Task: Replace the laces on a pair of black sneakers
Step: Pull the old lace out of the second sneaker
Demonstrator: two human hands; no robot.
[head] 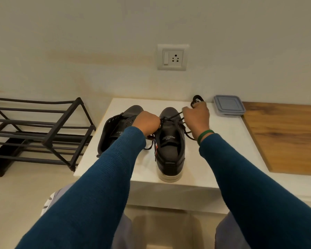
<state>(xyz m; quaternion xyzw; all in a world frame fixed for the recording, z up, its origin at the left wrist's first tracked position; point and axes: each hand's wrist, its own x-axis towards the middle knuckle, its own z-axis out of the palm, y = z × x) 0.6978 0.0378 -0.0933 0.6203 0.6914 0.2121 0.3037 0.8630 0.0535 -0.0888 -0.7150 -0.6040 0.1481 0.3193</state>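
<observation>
Two black sneakers stand on a small white table, toes toward the wall. The left sneaker has bare eyelets and its tongue lies open. The right sneaker carries a black lace crossed over its front eyelets. My left hand pinches one end of that lace at the shoe's left side. My right hand grips the other end at the right side, with a loop of lace sticking up behind the fingers. Loose lace hangs down on both sides of the shoe.
A grey lidded plastic box sits at the table's back right corner. A wooden board adjoins the table on the right. A black metal shoe rack stands on the floor to the left. A wall socket is above the table.
</observation>
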